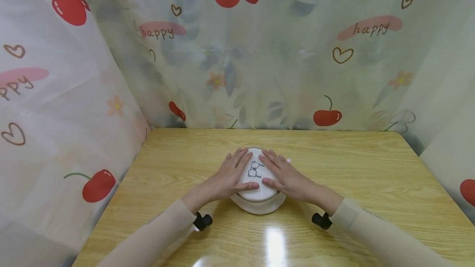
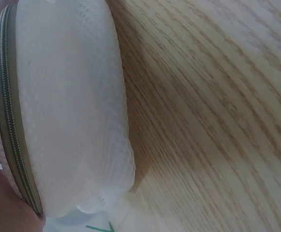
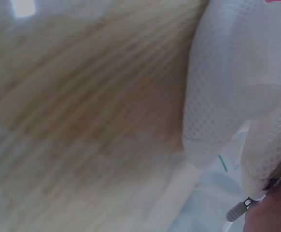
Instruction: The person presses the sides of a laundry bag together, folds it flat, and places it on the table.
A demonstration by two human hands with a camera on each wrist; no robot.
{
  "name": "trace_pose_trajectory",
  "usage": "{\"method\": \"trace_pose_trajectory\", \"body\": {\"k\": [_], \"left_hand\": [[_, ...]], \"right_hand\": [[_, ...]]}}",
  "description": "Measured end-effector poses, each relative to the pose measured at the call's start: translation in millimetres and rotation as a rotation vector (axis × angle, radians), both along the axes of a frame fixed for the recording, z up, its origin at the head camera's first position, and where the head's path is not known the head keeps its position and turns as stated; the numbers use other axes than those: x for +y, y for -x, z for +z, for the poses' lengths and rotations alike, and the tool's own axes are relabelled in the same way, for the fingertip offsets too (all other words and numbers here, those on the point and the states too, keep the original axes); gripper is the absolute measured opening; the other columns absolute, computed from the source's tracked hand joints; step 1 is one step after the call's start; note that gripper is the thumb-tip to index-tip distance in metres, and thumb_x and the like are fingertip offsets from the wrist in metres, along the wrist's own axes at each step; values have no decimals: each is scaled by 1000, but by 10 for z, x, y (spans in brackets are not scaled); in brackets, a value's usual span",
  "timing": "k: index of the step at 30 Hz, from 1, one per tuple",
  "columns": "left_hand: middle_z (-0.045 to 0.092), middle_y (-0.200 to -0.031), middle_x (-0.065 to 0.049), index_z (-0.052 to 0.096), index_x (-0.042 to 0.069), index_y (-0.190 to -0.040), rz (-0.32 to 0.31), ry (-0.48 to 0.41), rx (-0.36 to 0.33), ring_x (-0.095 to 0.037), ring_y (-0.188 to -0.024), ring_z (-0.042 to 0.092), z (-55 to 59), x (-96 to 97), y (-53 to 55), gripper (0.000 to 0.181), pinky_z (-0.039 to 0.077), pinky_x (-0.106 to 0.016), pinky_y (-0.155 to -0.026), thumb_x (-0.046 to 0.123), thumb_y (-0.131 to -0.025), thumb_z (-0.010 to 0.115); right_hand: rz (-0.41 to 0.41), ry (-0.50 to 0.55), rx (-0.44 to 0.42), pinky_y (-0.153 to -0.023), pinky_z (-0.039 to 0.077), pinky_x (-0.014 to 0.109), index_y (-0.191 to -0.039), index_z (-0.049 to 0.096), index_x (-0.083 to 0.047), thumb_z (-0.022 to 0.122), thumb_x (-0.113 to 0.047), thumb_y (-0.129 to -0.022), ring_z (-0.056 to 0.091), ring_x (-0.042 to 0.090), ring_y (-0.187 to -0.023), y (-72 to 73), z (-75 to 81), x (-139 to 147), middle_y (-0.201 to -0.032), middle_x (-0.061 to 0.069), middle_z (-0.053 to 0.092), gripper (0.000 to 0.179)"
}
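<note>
A round white mesh laundry bag (image 1: 257, 195) stands on the wooden table, with a dark line drawing on its flat top. My left hand (image 1: 227, 176) rests on the left part of that top, fingers extended and slightly spread. From the other side my right hand (image 1: 291, 179) lies on it the same way, thumb pointing inward toward the left thumb. In the left wrist view a grey-green zipper (image 2: 9, 104) runs closed around the upper rim, above the soft mesh side. A grey zipper pull (image 3: 238, 210) hangs beside the right hand in the right wrist view; the side wall there is creased.
The wooden tabletop (image 1: 178, 151) reaches back to a curtain (image 1: 274, 65) printed with cherries and hearts, which also hangs at both sides. A black wrist camera (image 1: 203, 221) sits under the left wrist, another black camera (image 1: 321, 220) under the right.
</note>
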State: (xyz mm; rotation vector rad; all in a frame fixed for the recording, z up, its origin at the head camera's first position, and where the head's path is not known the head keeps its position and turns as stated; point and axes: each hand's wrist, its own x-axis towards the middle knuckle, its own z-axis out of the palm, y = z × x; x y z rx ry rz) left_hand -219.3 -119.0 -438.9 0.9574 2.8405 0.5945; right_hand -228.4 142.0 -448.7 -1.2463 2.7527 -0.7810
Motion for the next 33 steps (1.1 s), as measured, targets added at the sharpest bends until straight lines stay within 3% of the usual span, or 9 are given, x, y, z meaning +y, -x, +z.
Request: {"method": "trace_pose_trajectory", "body": {"k": [8, 17, 26, 33], "left_hand": [[6, -173, -21, 12, 3, -167, -3, 44, 4, -36, -160, 0, -69, 18, -24, 98, 2, -54, -127, 62, -102, 55], [4, -173, -20, 10, 2, -167, -9, 113, -4, -36, -160, 1, -221, 54, -35, 99, 3, -54, -127, 65, -102, 51], [1, -173, -20, 5, 2, -167, -26, 154, -19, -35, -160, -1, -354, 82, -29, 101, 2, -52, -128, 68, -102, 45], [-1, -173, -20, 4, 1, -166, -47, 170, -27, -34, -160, -2, -399, 87, -7, 101, 4, -52, -128, 68, -103, 44]], "right_hand": [[-5, 1, -22, -124, 13, 64, -167, 19, -8, 48, -40, -111, 11, 42, -158, -37, -96, 7, -174, 14, 12, 71], [-23, -100, -85, -124, 11, 64, -168, 15, -11, 43, -46, -112, 8, 39, -159, -51, -210, 20, -175, 11, 10, 72], [-3, -130, -153, -124, 9, 64, -168, 11, -6, 42, -47, -112, 3, 40, -159, -55, -295, 19, -174, 16, 5, 76], [-11, -254, -66, -128, 6, 51, -168, 6, -6, 32, -54, -112, -1, 29, -161, -40, -379, 11, -175, 11, 0, 78]]}}
